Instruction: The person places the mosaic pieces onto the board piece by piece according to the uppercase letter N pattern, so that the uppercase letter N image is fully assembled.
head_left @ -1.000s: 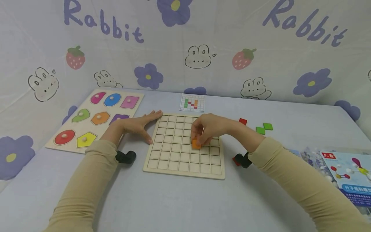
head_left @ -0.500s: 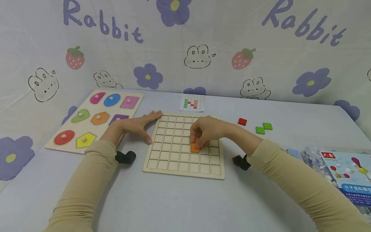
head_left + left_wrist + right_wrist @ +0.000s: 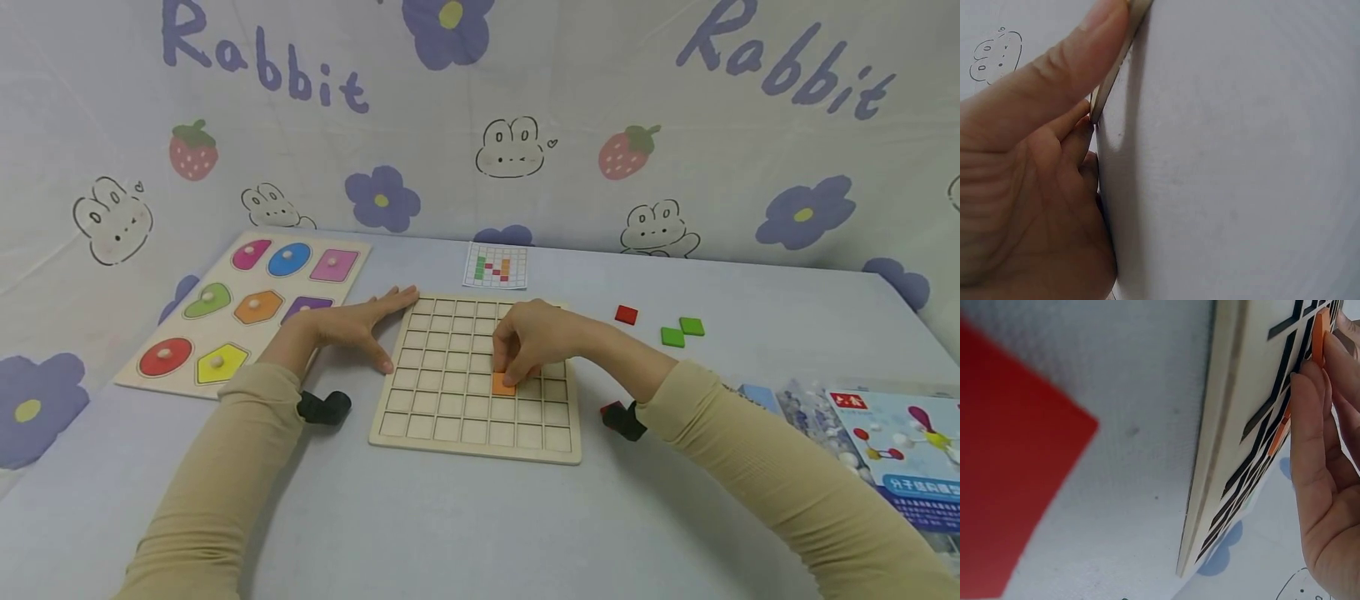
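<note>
Pinched between thumb and fingertips, an orange tile [image 3: 502,388] sits in the grip of the person's right hand [image 3: 538,335], low over the wooden grid board [image 3: 472,452]. From above, it lines up with a square in the third row from the near edge, fifth column from the left; whether it lies flush in its recess, I can't tell. The right wrist view shows another orange piece [image 3: 1280,434] on the board beyond the fingers, largely hidden from overhead.

Across from it, the left hand [image 3: 351,327] holds nothing; its fingers are spread, thumb touching the board's left edge, which looks like steadying.

I'd judge the step as seating this tile, with the printed pattern card [image 3: 496,267] past the far edge as the likely guide. What's called for, it seems to me, is a small nudge square to the ridges, a press flat, then a clean release that doesn't disturb the neighbour.

Off to the right wait a red tile [image 3: 626,315] and two green tiles [image 3: 672,337], apparently for later squares.
</note>
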Tool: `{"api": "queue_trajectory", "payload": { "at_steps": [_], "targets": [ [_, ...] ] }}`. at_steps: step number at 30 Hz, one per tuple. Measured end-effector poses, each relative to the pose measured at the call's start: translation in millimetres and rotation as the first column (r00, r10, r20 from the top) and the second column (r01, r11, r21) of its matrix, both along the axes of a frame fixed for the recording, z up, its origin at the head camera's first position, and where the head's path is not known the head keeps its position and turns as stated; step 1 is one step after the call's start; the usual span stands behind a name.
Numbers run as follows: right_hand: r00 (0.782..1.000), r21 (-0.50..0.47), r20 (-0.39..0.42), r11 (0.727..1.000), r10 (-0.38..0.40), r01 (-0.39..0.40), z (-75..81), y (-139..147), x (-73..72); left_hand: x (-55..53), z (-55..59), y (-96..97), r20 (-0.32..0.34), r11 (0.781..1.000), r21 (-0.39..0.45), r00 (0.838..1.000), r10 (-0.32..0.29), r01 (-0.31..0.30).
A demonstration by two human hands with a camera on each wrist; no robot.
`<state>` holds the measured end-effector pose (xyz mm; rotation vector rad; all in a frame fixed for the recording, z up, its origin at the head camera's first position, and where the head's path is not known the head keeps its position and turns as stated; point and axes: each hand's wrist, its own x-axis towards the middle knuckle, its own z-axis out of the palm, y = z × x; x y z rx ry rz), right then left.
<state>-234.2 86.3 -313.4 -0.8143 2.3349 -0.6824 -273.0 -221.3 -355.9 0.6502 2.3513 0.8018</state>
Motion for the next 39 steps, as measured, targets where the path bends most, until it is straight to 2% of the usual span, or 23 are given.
{"api": "queue_trajectory", "payload": {
  "at_steps": [16,28,39],
  "targets": [
    [1.0,-0.012,-0.004,1.0,-0.008,0.008,2.2,7.9,-3.8,-1.8,-0.2,0.7,-0.005,1.0,-0.008,1.0,-0.012,0.012],
    [0.997,0.019,-0.066,0.999,-0.027,0.028,14.7,42.0,-9.8,-1.0,-0.8,0.4,-0.01,1.0,0.001,1.0,-0.029,0.029],
    [0.997,-0.002,0.018,0.998,-0.07,0.07,18.1,83.9,-9.8,-2.6,-1.8,-0.3,-0.017,0.999,0.005,0.999,-0.038,0.038]
  ]
}}
